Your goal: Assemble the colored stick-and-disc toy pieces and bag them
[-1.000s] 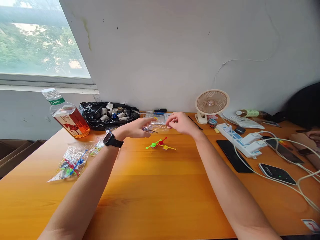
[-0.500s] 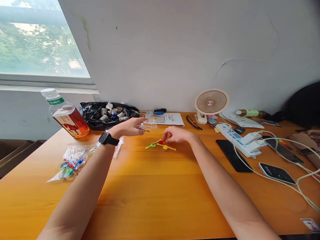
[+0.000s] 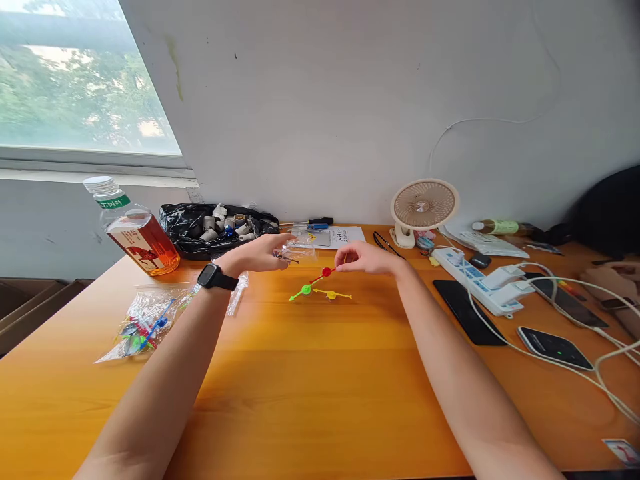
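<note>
My right hand [image 3: 364,258] pinches one end of a red plastic arrow spinner [image 3: 327,272] between thumb and fingertips. Just below it on the table are a green arrow spinner [image 3: 307,290] and a yellow arrow spinner [image 3: 331,295], their tips close together. My left hand [image 3: 261,253], with a black watch [image 3: 217,277] on the wrist, reaches over a clear plastic bag [image 3: 303,251], fingers stretched and apart. Small dark pieces show under its fingertips. Beside my left forearm lies another clear bag [image 3: 145,320] with blue, red and green plastic parts.
A tea bottle [image 3: 140,240] and a black bag [image 3: 183,230] of grey cylinders stand at the back left. At the right are a fan [image 3: 424,205], a power strip [image 3: 473,279], phones and loose white cables. Another person's hand [image 3: 613,277] rests at the far right edge.
My right hand has lifted slightly and moved back to the right, swinging the red arrow spinner away from the yellow one. My left hand stays in place.
</note>
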`<act>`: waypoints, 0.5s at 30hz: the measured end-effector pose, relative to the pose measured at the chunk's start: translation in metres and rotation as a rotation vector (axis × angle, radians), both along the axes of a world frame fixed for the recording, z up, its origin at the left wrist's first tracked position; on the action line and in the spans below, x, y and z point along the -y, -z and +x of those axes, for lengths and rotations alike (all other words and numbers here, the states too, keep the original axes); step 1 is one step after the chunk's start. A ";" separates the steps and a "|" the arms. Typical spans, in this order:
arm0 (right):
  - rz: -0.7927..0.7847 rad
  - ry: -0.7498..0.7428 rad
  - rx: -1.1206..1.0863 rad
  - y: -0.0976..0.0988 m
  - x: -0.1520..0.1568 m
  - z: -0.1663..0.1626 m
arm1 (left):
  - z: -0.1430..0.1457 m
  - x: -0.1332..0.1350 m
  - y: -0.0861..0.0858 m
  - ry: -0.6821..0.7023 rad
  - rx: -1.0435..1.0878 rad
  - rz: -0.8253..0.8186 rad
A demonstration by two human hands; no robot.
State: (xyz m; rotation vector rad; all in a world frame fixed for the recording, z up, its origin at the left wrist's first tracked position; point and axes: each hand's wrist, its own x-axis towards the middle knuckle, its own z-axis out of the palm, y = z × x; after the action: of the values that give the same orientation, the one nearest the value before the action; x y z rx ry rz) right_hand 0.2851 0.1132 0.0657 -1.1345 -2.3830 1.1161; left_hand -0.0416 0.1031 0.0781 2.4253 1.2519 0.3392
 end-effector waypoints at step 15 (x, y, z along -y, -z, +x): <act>0.079 0.381 -0.375 -0.013 0.003 0.006 | 0.008 0.003 0.000 0.048 0.034 -0.007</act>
State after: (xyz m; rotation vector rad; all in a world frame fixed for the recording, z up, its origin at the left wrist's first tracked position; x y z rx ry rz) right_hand 0.2907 0.1102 0.0788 -1.1688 -1.8171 0.9904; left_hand -0.0333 0.1001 0.0782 2.4296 1.1767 0.3600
